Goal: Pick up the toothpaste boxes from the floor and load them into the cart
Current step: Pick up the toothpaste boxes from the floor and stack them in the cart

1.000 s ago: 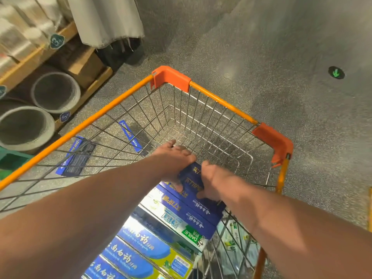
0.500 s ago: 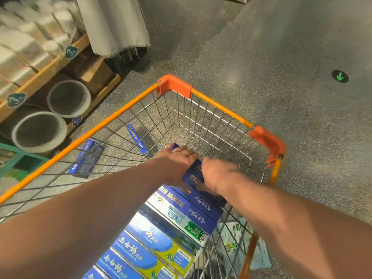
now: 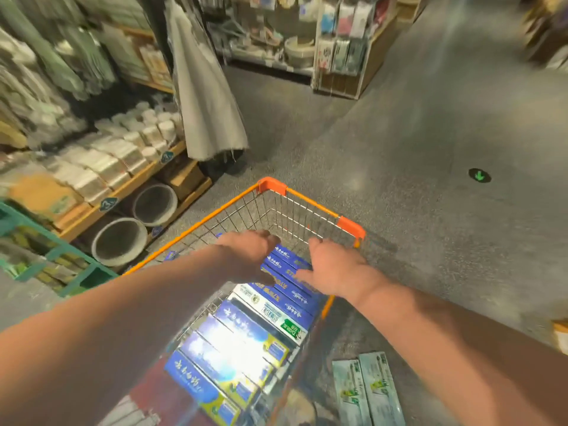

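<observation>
An orange-rimmed wire cart point(image 3: 196, 228) stands in front of me, blurred by head motion. Inside it lie rows of toothpaste boxes: blue-and-yellow ones point(image 3: 221, 348) near me, a white-and-green one point(image 3: 278, 316), and dark blue ones point(image 3: 287, 262) at the far end. My left hand point(image 3: 249, 250) hovers over the left end of the dark blue boxes, fingers loose. My right hand point(image 3: 335, 265) is spread flat at their right end, fingertips touching the top box. Two pale green boxes point(image 3: 365, 392) lie on the floor right of the cart. A blue box point(image 3: 170, 256) shows through the left mesh.
Wooden shelves point(image 3: 123, 189) with wrapped goods and round grey bins point(image 3: 120, 241) line the left. A green crate point(image 3: 61, 262) stands at near left. A grey cloth point(image 3: 206, 96) hangs ahead. Grey speckled floor with a green arrow sticker point(image 3: 479, 175) spreads to the right.
Both hands have let go of the dark blue box, which now lies on the stack in the cart. My head has tilted up, bringing the shelves and aisle into view.
</observation>
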Demonstrator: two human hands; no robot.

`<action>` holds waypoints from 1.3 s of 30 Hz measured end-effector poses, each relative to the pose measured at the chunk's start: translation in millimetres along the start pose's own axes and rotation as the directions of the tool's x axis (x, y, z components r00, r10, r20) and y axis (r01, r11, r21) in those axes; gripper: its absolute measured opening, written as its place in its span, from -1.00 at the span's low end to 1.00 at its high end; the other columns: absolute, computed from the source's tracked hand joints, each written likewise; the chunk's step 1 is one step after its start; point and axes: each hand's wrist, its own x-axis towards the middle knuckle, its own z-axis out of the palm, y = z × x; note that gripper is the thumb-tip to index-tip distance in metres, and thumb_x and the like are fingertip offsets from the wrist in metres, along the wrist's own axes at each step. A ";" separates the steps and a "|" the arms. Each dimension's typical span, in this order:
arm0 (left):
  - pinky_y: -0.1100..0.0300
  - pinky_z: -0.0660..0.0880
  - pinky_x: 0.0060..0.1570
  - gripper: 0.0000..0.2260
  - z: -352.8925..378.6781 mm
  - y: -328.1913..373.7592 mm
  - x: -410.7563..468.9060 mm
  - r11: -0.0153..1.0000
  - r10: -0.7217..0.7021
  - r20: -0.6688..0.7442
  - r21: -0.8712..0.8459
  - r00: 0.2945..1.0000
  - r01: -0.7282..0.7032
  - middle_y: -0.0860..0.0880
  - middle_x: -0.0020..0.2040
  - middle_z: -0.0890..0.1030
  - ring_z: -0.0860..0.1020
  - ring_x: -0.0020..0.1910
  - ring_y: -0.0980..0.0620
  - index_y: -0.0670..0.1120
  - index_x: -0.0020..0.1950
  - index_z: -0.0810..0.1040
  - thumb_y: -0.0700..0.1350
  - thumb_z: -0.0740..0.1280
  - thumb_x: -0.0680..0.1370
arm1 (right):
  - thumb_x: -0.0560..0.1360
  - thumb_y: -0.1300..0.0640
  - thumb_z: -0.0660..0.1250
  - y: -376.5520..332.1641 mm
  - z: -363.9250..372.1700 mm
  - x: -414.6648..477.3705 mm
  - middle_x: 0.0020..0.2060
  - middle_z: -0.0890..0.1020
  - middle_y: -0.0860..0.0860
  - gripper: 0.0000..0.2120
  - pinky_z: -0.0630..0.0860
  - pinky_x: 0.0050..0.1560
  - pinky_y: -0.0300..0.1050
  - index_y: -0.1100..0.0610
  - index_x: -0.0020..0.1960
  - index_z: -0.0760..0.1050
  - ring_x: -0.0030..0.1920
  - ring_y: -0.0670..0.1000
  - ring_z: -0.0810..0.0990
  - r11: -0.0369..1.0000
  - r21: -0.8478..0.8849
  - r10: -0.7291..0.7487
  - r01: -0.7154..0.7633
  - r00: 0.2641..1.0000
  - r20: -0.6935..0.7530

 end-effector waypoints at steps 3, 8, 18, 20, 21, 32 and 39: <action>-0.05 0.47 0.32 -0.19 -25.5 37.8 -60.3 0.999 0.003 -0.088 0.032 0.996 -0.001 -0.02 0.55 0.32 0.42 0.44 -0.09 0.00 0.62 0.14 0.30 0.37 0.51 | 0.55 -0.27 0.30 -2.2 -17.3 -76.2 0.25 0.54 0.14 -0.37 0.52 0.19 0.13 0.15 0.39 0.28 0.27 0.21 0.55 1.000 0.000 0.009 -0.009 0.998 -0.068; 0.00 0.50 0.16 -0.33 -55.1 121.6 -140.7 1.000 0.020 -0.217 0.022 0.976 -0.016 -0.03 0.43 0.44 0.51 0.32 -0.09 -0.02 0.55 0.26 0.28 0.32 0.55 | 0.55 -0.26 0.30 14.1 -37.4 -199.7 0.27 0.55 0.13 -0.40 0.51 0.20 0.11 0.12 0.39 0.31 0.29 0.21 0.54 0.999 0.038 0.025 -0.019 0.987 -0.161; -0.01 0.51 0.11 -0.45 -41.2 268.8 -150.2 0.998 0.047 -0.203 -0.025 0.978 -0.053 -0.13 0.29 0.54 0.55 0.25 -0.19 -0.07 0.41 0.38 0.24 0.30 0.54 | 0.57 -0.26 0.26 125.1 -27.4 -311.8 0.37 0.50 0.15 -0.32 0.47 0.20 0.00 0.13 0.52 0.29 0.35 0.18 0.48 0.999 0.043 0.027 -0.020 0.984 -0.177; -0.02 0.52 0.10 -0.45 -34.2 288.6 -129.5 0.998 0.031 -0.184 -0.045 0.982 -0.040 -0.14 0.28 0.54 0.56 0.24 -0.19 -0.08 0.40 0.38 0.23 0.31 0.54 | 0.58 -0.26 0.25 155.3 -17.8 -306.7 0.35 0.50 0.16 -0.32 0.47 0.17 0.02 0.14 0.53 0.26 0.33 0.19 0.49 0.999 0.035 0.020 -0.015 0.988 -0.152; -0.02 0.52 0.10 -0.45 -31.1 298.0 -118.0 0.998 0.017 -0.177 -0.062 0.984 -0.028 -0.14 0.27 0.55 0.56 0.23 -0.19 -0.08 0.40 0.38 0.23 0.31 0.54 | 0.58 -0.27 0.24 170.5 -12.4 -300.7 0.34 0.50 0.17 -0.31 0.48 0.16 0.03 0.14 0.53 0.25 0.32 0.20 0.49 0.999 0.041 0.015 -0.010 0.990 -0.137; -0.04 0.50 0.09 -0.42 104.1 381.1 42.2 0.937 -0.124 -0.051 -0.334 0.991 0.100 -0.13 0.31 0.48 0.52 0.25 -0.17 -0.07 0.47 0.33 0.24 0.26 0.57 | 0.58 -0.24 0.24 286.7 131.1 -177.6 0.18 0.54 0.14 -0.39 0.57 0.09 0.10 0.16 0.45 0.30 0.12 0.15 0.57 0.991 0.117 -0.062 0.061 0.998 0.002; 0.00 0.46 -0.05 -0.47 285.1 384.4 177.1 0.950 -0.061 0.006 -0.306 0.998 0.060 -0.14 0.27 0.50 0.54 0.21 -0.18 -0.10 0.43 0.33 0.20 0.24 0.59 | 0.61 -0.18 0.22 311.9 338.3 -68.2 0.32 0.49 0.16 -0.37 0.50 0.23 0.05 0.16 0.53 0.22 0.29 0.17 0.49 0.990 0.118 0.062 -0.076 0.990 0.125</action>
